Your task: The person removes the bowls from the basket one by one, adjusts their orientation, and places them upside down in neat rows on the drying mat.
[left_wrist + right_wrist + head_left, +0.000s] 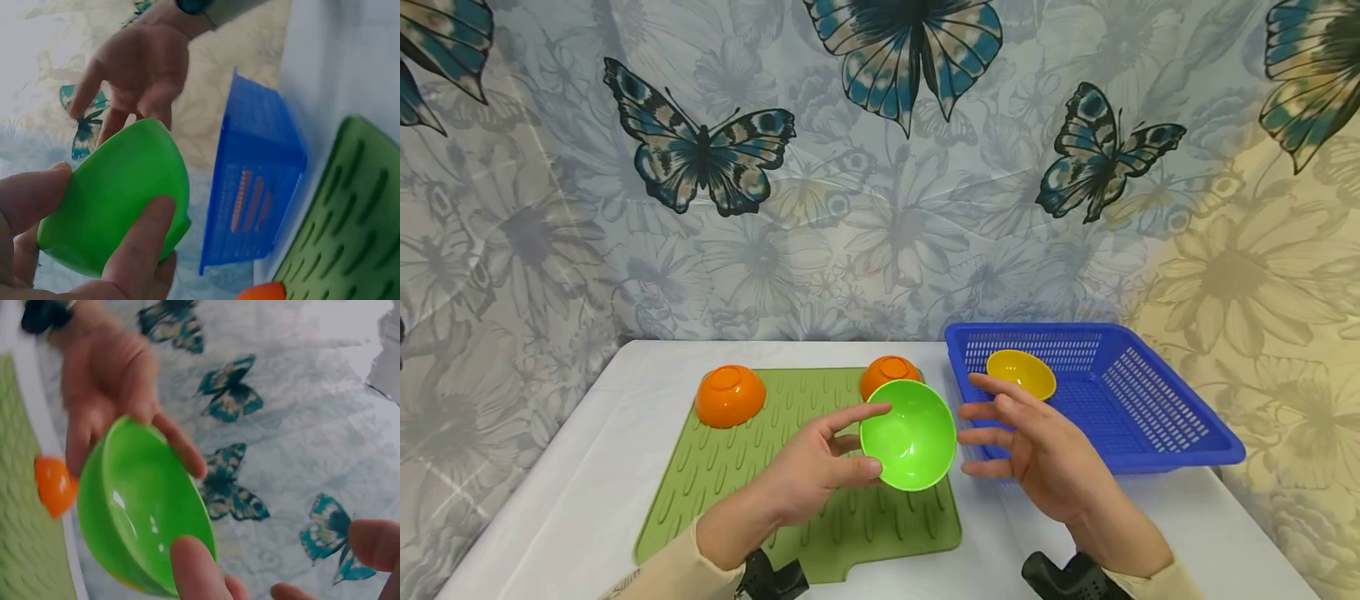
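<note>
A bright green bowl is held up above the mat, its hollow side facing the head camera. My left hand grips it by its left side, with the thumb and fingers spread around the wall in the left wrist view. Close by the bowl's right rim is my right hand, its fingers spread and holding nothing; whether a fingertip touches the rim I cannot tell. Two orange bowls lie upside down on the green mat: one orange bowl at the back left, another orange bowl partly hidden behind the green one.
On the right of the white table stands a blue plastic basket with slotted walls. A yellow bowl sits tilted inside it, partly covered by my right hand. Behind the table hangs a butterfly-printed cloth.
</note>
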`<action>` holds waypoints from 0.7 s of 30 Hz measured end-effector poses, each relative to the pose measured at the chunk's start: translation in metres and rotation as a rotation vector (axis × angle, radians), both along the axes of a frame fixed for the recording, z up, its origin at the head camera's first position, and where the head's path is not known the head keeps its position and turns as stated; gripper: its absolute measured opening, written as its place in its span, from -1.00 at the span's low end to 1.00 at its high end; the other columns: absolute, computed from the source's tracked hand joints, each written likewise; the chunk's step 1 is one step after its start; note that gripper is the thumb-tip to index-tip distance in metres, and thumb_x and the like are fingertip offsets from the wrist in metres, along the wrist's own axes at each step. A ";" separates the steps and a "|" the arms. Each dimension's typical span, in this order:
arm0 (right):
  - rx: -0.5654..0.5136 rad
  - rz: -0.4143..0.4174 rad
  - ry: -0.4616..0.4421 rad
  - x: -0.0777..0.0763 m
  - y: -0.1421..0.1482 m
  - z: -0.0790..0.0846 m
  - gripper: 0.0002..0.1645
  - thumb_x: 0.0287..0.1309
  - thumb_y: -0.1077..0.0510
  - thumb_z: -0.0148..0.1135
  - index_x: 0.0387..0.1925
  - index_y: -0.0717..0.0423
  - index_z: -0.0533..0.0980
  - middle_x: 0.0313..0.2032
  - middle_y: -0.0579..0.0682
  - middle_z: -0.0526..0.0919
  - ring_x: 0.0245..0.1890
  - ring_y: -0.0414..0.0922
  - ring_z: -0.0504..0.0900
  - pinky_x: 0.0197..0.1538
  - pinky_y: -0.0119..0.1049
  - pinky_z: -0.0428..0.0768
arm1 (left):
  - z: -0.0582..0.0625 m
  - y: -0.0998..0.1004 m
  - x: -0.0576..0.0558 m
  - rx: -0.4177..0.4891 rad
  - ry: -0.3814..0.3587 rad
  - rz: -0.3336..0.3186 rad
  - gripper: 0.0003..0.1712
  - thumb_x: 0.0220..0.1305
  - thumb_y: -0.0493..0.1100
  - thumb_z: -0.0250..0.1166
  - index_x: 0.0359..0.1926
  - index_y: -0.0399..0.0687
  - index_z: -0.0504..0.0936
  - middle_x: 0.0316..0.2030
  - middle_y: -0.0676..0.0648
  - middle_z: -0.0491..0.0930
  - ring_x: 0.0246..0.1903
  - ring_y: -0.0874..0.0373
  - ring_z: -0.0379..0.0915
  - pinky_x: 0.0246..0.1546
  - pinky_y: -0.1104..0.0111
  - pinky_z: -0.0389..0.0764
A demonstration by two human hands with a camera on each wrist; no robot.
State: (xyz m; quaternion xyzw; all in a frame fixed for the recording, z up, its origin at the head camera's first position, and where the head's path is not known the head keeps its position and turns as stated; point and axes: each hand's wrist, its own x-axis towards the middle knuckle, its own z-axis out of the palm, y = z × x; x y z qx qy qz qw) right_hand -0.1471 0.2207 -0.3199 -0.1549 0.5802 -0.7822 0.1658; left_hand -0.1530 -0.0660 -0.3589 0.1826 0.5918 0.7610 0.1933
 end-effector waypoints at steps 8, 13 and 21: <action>-0.370 0.342 -0.331 -0.008 0.004 -0.009 -0.27 0.57 -0.20 -0.45 0.56 0.00 -0.24 0.32 0.43 0.29 0.29 0.34 0.35 0.18 0.16 0.45 | 0.001 -0.010 0.006 -0.203 0.373 0.100 -0.40 0.18 -0.41 0.41 0.26 -0.09 0.59 0.49 -0.08 0.05 0.19 -0.20 0.41 -0.11 0.21 0.66; -0.430 0.373 -0.377 -0.010 0.002 -0.014 -0.23 0.55 -0.25 -0.48 0.58 -0.02 -0.25 0.37 0.52 0.12 0.35 0.40 0.19 0.22 0.18 0.39 | 0.000 -0.012 0.011 -0.331 0.737 0.121 -0.45 0.11 -0.49 0.42 0.14 -0.04 0.70 0.48 -0.02 0.08 0.31 -0.12 0.24 -0.01 0.19 0.62; -0.379 0.438 -0.372 -0.012 -0.001 -0.016 -0.23 0.54 -0.25 -0.51 0.59 -0.03 -0.22 0.35 0.51 0.18 0.35 0.40 0.20 0.22 0.17 0.41 | 0.003 -0.016 0.010 -0.539 1.437 0.129 -0.26 -0.14 -0.59 0.40 0.00 0.22 0.78 0.41 -0.27 0.20 0.30 -0.25 0.23 0.08 0.19 0.56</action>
